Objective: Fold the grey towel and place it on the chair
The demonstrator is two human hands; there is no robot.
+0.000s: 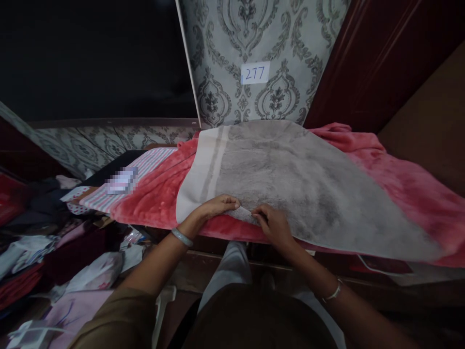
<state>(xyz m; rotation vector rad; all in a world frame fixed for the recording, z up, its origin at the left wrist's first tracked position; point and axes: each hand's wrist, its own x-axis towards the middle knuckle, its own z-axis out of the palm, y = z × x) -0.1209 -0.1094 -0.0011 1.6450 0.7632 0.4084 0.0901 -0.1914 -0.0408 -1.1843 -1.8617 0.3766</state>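
The left hand (218,205) and the right hand (273,224) each pinch the near edge of a soft grey cloth with a pale banded border (276,169), a short stretch of edge running between them. The cloth lies spread over a red plush blanket (152,196), whose pinker folds reach out at right. A pastel striped cloth (94,196) shows at left, bearing a pixelated object (122,181). Behind stand a large black television screen (98,63) and grey damask wallpaper (247,29) with a white paper marked "277" (255,72).

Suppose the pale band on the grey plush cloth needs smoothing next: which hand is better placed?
Left, probably: the left hand is nearer the pale band, pinching the front edge of the grey plush cloth. The right hand pinches farther right along it.
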